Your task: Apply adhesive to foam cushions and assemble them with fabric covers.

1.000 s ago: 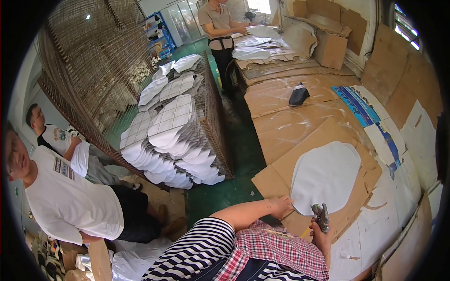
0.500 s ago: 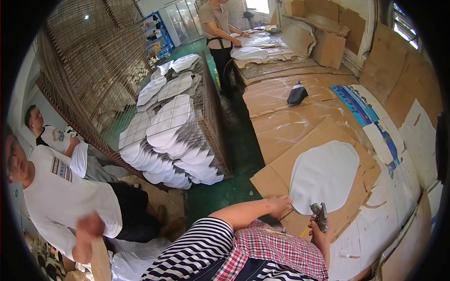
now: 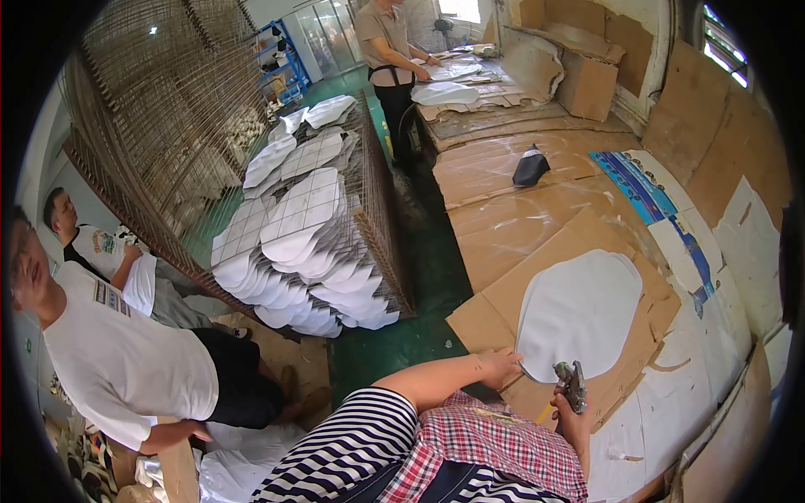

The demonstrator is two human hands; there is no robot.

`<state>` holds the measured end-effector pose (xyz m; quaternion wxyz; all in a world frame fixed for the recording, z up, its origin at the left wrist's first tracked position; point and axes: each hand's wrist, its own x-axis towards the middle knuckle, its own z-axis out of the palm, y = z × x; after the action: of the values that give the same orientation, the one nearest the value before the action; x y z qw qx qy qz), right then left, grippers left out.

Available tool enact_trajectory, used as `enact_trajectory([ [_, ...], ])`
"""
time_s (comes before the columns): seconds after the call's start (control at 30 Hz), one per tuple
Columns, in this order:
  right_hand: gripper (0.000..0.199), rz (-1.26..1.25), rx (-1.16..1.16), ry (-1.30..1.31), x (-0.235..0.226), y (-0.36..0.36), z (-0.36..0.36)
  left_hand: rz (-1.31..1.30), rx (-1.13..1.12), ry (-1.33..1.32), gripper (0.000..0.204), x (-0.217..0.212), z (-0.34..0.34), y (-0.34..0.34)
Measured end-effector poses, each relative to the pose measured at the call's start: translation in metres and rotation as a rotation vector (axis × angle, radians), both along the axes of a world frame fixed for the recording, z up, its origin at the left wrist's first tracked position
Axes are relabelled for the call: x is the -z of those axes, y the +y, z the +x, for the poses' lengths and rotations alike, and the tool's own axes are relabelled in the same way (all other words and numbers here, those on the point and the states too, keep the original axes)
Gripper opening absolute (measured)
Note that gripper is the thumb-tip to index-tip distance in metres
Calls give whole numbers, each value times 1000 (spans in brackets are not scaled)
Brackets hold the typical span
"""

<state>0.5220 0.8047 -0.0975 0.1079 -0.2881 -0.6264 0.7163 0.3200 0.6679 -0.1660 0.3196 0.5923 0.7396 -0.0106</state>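
Observation:
A white oval sheet [image 3: 579,310] lies flat on brown cardboard [image 3: 495,285] covering the workbench. My left hand [image 3: 499,366], at the end of a striped sleeve, rests with fingers spread on the cardboard at the sheet's near-left edge. My right hand [image 3: 572,419] is closed around a grey metal hand tool [image 3: 573,384] that points up, just below the sheet's near edge. A plaid cloth [image 3: 495,453] covers my lap between the arms.
A wire cage [image 3: 335,235] filled with stacked white oval pieces stands left of the bench across a green floor strip. Two people in white shirts [image 3: 117,352] are at the left. Another person [image 3: 390,50] works at the far bench. A black object [image 3: 530,165] lies on the cardboard.
My hands stay almost where they were. The nearest person at the left has lowered a raised hand.

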Motion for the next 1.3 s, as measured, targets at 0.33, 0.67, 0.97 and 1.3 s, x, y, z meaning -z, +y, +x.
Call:
enact_trajectory([
  [0.33, 28, 24, 0, 14, -1, -2, -1, 11, -7, 19, 56, 7, 1, -2],
  [0.67, 42, -18, -5, 0, -2, 0, -6, 7, 0, 55, 49, 11, -6, 3],
  [0.97, 50, -11, -14, 24, 10, 1, -1, -11, 54, 31, 60, 11, 4, 2],
  [1.3, 55, 15, -18, 36, 9, -2, -10, 56, 50, 88, 53, 10, -2, -1],
])
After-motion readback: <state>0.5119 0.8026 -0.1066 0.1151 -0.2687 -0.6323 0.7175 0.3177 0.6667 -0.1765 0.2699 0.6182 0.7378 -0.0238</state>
